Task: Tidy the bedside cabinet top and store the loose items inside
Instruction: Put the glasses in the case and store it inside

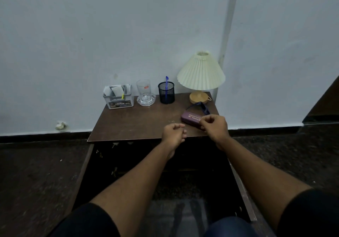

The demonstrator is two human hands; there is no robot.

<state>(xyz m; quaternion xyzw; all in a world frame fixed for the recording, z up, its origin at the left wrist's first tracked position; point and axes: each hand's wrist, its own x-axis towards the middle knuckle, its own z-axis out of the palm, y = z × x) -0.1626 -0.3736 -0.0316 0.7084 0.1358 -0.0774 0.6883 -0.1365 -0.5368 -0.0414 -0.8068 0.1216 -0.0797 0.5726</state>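
A dark brown bedside cabinet top [139, 121] carries a purple case [190, 117] with gold lettering at its right front. A blue strap or glasses [202, 107] lies just behind the case. My right hand [213, 128] rests over the case's right end, fingers curled at its edge; whether it grips the case is unclear. My left hand [174, 133] hovers at the cabinet's front edge, fingers curled shut, holding nothing visible. The cabinet's interior below looks dark, with both doors swung outward.
Along the back stand a grey organiser box [118, 98] with papers, a clear glass [144, 88] on a glass ashtray [146, 99], a black mesh pen cup [166, 92] with a blue pen, and a pleated cream lamp [200, 71]. White wall behind; dark floor around.
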